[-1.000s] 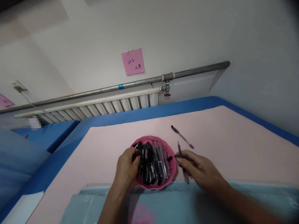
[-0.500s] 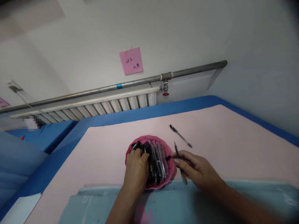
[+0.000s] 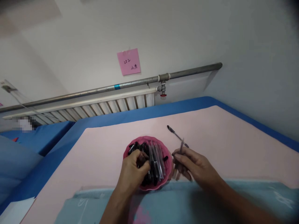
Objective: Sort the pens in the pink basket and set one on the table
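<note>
A round pink basket [image 3: 161, 184] with a wavy rim holds clear pen barrels [image 3: 158, 157] and black pen parts [image 3: 133, 147] that look like caps. Over its left side is my left hand [image 3: 131, 169], thumb and fingers drawn together; what sits between them is too hidden to name. Just right of the rim, my right hand [image 3: 198, 165] is closed around a slim pen [image 3: 182, 145], its tip pointing up and slightly blurred. Beyond that hand, a capped pen [image 3: 173, 131] lies on the pink sheet, its near end partly behind the held pen.
The pink sheet [image 3: 105, 155] covers a blue-edged table [image 3: 187, 103] against the wall. Teal cloth [image 3: 175, 202] lies along the near side. White paper [image 3: 17, 210] is at lower left. A radiator [image 3: 121, 104] and metal pipe [image 3: 193, 71] run behind.
My left hand has lifted slightly from among the black parts and brought thumb and fingers together. The pen in my right hand has turned, and that hand's fingers have shifted.
</note>
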Demonstrator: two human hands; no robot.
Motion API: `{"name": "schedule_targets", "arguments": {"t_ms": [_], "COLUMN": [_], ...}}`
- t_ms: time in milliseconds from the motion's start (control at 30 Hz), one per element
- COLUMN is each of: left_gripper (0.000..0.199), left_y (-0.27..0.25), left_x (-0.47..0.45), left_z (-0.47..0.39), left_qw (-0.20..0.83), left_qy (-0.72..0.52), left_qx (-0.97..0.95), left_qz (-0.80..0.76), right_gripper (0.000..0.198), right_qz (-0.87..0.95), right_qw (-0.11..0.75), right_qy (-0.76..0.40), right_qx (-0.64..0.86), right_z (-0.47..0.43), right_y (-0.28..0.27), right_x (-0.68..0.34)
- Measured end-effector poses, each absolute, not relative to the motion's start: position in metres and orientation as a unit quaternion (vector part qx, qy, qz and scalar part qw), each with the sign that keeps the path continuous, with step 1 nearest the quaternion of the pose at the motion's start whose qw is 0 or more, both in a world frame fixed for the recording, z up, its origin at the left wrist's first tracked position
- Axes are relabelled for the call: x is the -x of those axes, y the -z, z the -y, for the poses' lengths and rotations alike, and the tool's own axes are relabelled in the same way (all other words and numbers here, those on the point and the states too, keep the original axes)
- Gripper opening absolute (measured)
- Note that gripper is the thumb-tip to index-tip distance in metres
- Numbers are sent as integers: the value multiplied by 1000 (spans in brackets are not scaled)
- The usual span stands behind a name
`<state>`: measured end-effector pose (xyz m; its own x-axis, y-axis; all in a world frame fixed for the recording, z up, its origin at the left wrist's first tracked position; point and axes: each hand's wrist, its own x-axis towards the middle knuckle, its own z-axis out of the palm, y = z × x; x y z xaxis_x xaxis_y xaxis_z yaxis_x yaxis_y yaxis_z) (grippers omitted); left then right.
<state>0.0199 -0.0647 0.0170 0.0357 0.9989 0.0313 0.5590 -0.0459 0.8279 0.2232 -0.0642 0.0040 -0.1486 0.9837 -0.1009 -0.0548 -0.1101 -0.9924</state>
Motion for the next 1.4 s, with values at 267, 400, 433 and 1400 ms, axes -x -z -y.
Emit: {"name": "schedule_targets", "arguments": {"t_ms": [267, 400, 433, 1400], "left_gripper": [17, 18, 19, 16], "left_y": [-16, -22, -24, -16], "left_x": [-28, -31, -32, -37], "left_z": [70, 72, 73, 73], "left_qw": [588, 626, 630, 599], "left_qy": [-386, -381, -380, -407], "left_qx": [-512, -491, -487, -482], "left_qz": [-493, -472, -470, -493], "right_gripper": [29, 26, 26, 36], "right_qz": [371, 419, 430, 386], "right_qw": [544, 524, 519, 505], "right_qy": [-644, -632, -630, -620], "right_qx": [390, 387, 386, 461], "right_z": [70, 72, 72, 66], "right_y": [-9, -2, -1, -3], "right_x": [-218, -219, -219, -214]}}
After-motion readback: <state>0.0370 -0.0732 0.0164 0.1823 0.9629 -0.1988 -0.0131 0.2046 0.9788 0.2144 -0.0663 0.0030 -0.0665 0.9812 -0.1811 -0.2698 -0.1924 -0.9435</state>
